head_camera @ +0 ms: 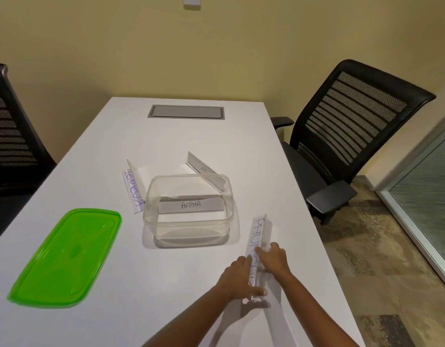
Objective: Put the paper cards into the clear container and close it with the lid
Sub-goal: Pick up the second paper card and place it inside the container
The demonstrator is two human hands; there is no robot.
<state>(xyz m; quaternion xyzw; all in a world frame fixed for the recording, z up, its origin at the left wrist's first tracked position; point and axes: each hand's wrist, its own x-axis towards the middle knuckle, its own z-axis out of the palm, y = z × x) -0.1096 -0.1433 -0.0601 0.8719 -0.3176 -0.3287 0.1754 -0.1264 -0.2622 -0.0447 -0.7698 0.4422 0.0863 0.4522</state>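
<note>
A clear container stands open mid-table. Seen through its walls, a folded paper card marked ALPHA sits behind or inside it; I cannot tell which. One folded card stands left of the container, another behind its right corner. A long folded card lies to the container's right. My left hand grips its near end from the left side. My right hand pinches its ridge from the right. The green lid lies flat at the near left.
The white table has a grey cable hatch at the far end. A black mesh chair stands at the right side, another chair at the left. The table's right edge runs close to my right hand.
</note>
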